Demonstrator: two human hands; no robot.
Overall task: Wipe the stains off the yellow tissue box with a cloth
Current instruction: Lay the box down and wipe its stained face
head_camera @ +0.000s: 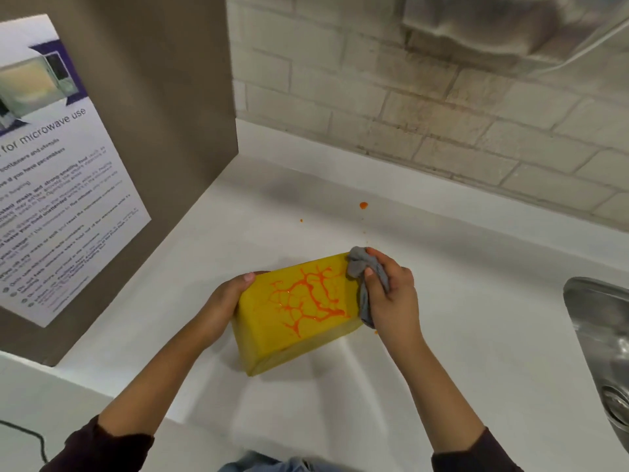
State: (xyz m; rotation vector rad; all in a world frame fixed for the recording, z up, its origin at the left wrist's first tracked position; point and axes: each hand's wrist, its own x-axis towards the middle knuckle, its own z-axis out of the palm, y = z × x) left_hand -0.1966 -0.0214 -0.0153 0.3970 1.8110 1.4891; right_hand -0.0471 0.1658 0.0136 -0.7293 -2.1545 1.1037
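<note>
The rectangular yellow tissue box [292, 311], veined with orange stains [306, 298], sits tilted on the white table [459, 301]. The left hand [224, 298] grips its left end, fingers curled round the edge. The right hand [391, 291] clutches a crumpled grey cloth [362, 267] against the box's far right corner.

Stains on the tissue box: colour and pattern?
Orange, in branching vein-like lines across the upturned face of the yellow tissue box; head view.

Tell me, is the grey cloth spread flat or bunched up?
Bunched up. The cloth is a crumpled wad at the right end of the yellow box, with one strip hanging down beside it.
</note>
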